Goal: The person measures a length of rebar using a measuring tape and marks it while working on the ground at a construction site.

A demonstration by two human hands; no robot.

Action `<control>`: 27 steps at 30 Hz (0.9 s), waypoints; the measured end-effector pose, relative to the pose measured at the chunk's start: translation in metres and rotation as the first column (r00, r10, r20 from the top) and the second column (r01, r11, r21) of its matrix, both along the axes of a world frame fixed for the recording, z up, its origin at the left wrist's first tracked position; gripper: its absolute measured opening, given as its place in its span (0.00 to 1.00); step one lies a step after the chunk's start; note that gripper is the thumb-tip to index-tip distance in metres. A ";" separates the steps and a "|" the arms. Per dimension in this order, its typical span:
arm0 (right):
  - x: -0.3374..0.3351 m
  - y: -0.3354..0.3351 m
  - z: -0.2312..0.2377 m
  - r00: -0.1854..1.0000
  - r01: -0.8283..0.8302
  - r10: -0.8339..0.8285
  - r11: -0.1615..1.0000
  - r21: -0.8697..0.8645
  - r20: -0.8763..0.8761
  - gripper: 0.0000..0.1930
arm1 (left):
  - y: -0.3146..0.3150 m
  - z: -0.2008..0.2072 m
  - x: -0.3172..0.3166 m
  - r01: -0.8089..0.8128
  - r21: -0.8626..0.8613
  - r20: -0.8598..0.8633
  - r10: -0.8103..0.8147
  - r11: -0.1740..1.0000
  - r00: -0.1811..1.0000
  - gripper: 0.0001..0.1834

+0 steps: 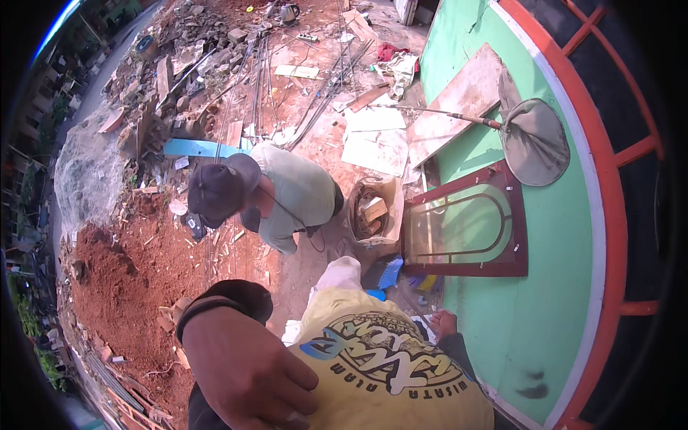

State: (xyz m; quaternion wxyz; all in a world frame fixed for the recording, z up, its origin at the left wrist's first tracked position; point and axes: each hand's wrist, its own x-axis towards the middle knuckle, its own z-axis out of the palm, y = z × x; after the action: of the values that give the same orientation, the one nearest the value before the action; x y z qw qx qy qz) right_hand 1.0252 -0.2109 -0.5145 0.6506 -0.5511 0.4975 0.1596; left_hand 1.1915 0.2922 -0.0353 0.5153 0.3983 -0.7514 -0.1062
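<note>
My left hand is large at the lower left, bent back in front of my yellow printed shirt. A dark band circles its wrist. Its fingers are curled, and whatever may be inside them is hidden. Smaller and farther off, my right hand is at the right side of the shirt, beside the green wall. Its fingers are closed; I cannot make out what they hold. A thin stick-like thing lies close by it.
Ahead stands another person in a dark cap, bent over. A sack of wood scraps is beside them. A brown framed panel and a net lean on the green wall. Red soil and rubble lie left.
</note>
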 end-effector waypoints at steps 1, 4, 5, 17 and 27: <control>0.021 -0.002 0.003 1.000 0.012 -0.012 1.000 -0.009 0.023 0.09 | 0.001 0.000 0.017 0.008 -0.006 0.035 -0.007 1.000 0.999 0.14; 0.067 -0.011 0.016 0.999 0.031 -0.030 0.999 -0.008 0.025 0.09 | 0.004 0.005 0.062 0.097 -0.070 0.035 -0.094 0.993 0.995 0.13; 0.091 -0.013 0.015 0.999 0.030 -0.028 0.999 -0.039 0.046 0.08 | 0.006 0.011 0.073 0.133 -0.074 0.049 -0.130 0.988 0.990 0.13; 0.142 -0.038 0.004 0.807 -0.585 0.561 0.719 -0.376 -0.183 0.07 | 0.060 0.003 0.132 -0.237 0.128 0.120 0.222 0.963 0.968 0.13; 0.435 -0.003 -0.015 0.837 -0.519 0.543 0.825 -0.222 0.063 0.07 | 0.078 -0.046 0.203 -0.336 -0.005 -0.008 0.336 0.942 0.942 0.09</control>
State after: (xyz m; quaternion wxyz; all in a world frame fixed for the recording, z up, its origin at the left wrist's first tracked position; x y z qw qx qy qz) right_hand 1.4598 -0.2134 -0.5294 0.5522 -0.7380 0.2963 0.2504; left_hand 1.3945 0.3699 -0.0814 0.5298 0.5184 -0.6711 -0.0158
